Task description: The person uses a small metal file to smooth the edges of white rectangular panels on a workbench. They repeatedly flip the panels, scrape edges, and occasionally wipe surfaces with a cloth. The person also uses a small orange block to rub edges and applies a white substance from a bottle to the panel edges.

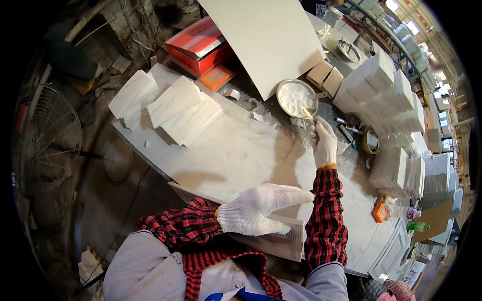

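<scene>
Tiles (176,106) crowd my tabletop (246,158); a fan (52,135) stands left. My right grip (325,143) holds a stick (307,114); my left grip (258,208) gapes.

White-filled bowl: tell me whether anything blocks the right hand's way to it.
Nothing visible does: the pale stick in the right hand reaches over the near rim of the bowl. A flat metal piece crosses the rim too, but right of that path.

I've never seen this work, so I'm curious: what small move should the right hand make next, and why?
Probably dip the stick lightly into the white stuff: the right hand grips it, and its far end points into the bowl. Whether it already touches, I can't tell.
</scene>
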The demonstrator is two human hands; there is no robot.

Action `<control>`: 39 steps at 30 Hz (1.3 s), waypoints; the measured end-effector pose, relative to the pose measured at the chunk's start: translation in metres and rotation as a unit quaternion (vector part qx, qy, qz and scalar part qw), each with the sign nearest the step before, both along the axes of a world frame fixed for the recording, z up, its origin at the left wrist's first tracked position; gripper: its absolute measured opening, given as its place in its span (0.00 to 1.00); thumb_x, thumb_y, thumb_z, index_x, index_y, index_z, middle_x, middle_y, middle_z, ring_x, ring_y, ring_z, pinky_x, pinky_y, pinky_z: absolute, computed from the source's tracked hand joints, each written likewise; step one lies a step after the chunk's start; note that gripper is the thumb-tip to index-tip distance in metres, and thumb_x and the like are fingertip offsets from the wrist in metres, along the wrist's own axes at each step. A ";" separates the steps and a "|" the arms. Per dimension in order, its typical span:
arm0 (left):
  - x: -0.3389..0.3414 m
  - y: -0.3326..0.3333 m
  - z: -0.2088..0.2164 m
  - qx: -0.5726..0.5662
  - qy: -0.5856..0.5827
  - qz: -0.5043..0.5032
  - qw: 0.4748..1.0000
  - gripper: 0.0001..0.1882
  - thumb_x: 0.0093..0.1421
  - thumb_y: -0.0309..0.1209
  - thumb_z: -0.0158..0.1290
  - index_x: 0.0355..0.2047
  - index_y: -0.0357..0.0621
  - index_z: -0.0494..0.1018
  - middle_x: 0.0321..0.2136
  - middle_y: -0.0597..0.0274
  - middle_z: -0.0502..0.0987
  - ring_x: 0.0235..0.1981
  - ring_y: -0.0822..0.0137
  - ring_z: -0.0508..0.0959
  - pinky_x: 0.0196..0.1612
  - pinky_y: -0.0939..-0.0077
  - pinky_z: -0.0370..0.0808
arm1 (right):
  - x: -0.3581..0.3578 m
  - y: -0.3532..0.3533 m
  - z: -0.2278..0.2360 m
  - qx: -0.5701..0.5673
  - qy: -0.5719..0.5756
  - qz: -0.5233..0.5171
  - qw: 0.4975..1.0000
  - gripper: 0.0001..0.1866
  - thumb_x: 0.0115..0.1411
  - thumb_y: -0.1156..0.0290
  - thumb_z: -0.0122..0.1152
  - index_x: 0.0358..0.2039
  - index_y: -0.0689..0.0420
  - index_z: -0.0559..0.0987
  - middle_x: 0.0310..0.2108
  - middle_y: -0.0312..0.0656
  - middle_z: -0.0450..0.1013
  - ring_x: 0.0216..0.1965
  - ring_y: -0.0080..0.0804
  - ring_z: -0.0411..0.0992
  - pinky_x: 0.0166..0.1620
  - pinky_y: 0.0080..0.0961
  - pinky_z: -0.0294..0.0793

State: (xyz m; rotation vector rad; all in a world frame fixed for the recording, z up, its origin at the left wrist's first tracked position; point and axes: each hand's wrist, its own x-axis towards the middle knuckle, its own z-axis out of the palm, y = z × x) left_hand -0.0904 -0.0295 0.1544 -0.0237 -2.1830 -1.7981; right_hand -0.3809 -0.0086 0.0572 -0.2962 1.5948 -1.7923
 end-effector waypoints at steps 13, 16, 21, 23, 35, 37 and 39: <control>0.002 0.000 -0.001 -0.002 -0.001 0.001 1.000 0.39 0.52 0.29 0.67 0.65 0.45 0.67 0.60 0.51 0.74 0.62 0.53 0.73 0.66 0.62 0.69 | 0.002 -0.023 -0.010 0.000 -0.009 0.020 1.000 0.17 0.71 0.73 0.52 0.57 0.64 0.76 0.32 0.39 0.77 0.24 0.19 0.71 0.24 0.13 0.69; 0.003 0.001 0.000 0.009 -0.012 -0.001 1.000 0.39 0.52 0.28 0.67 0.65 0.45 0.68 0.60 0.50 0.74 0.62 0.53 0.73 0.65 0.63 0.70 | -0.002 0.003 -0.009 -0.053 -0.061 0.017 0.997 0.17 0.72 0.73 0.51 0.59 0.64 0.74 0.32 0.38 0.76 0.25 0.18 0.72 0.26 0.11 0.71; -0.001 0.008 -0.008 0.067 -0.009 -0.002 0.998 0.39 0.49 0.25 0.67 0.64 0.45 0.70 0.58 0.49 0.75 0.60 0.51 0.74 0.63 0.63 0.72 | 0.012 0.066 0.032 -0.091 -0.072 0.016 0.993 0.17 0.73 0.74 0.51 0.59 0.66 0.72 0.35 0.39 0.76 0.29 0.18 0.73 0.30 0.10 0.73; 0.002 0.005 0.000 0.039 -0.035 0.001 0.999 0.38 0.49 0.23 0.69 0.62 0.43 0.71 0.59 0.51 0.74 0.60 0.56 0.75 0.63 0.66 0.72 | 0.029 0.094 0.054 -0.094 -0.045 0.029 0.994 0.17 0.72 0.74 0.51 0.58 0.67 0.73 0.34 0.39 0.75 0.27 0.17 0.71 0.30 0.09 0.71; 0.004 0.006 0.002 0.012 -0.037 -0.009 0.999 0.34 0.48 0.23 0.70 0.58 0.44 0.75 0.53 0.56 0.81 0.54 0.61 0.81 0.59 0.67 0.76 | 0.131 0.221 0.136 0.009 0.064 -0.020 0.998 0.13 0.68 0.70 0.56 0.47 0.66 0.78 0.24 0.41 0.74 0.15 0.19 0.66 0.17 0.12 0.60; 0.005 0.007 -0.001 0.011 -0.018 -0.006 1.000 0.36 0.48 0.23 0.70 0.59 0.44 0.74 0.53 0.55 0.81 0.55 0.61 0.80 0.59 0.67 0.76 | 0.140 0.227 0.139 0.015 0.071 -0.024 0.997 0.13 0.67 0.71 0.56 0.47 0.65 0.78 0.24 0.41 0.74 0.16 0.19 0.66 0.17 0.13 0.60; 0.005 0.007 -0.001 0.014 -0.021 -0.007 1.000 0.37 0.47 0.22 0.70 0.60 0.45 0.73 0.53 0.55 0.81 0.55 0.61 0.80 0.59 0.67 0.76 | 0.148 0.229 0.144 0.027 0.076 -0.027 0.996 0.12 0.67 0.72 0.57 0.47 0.65 0.78 0.23 0.41 0.74 0.16 0.18 0.66 0.18 0.13 0.61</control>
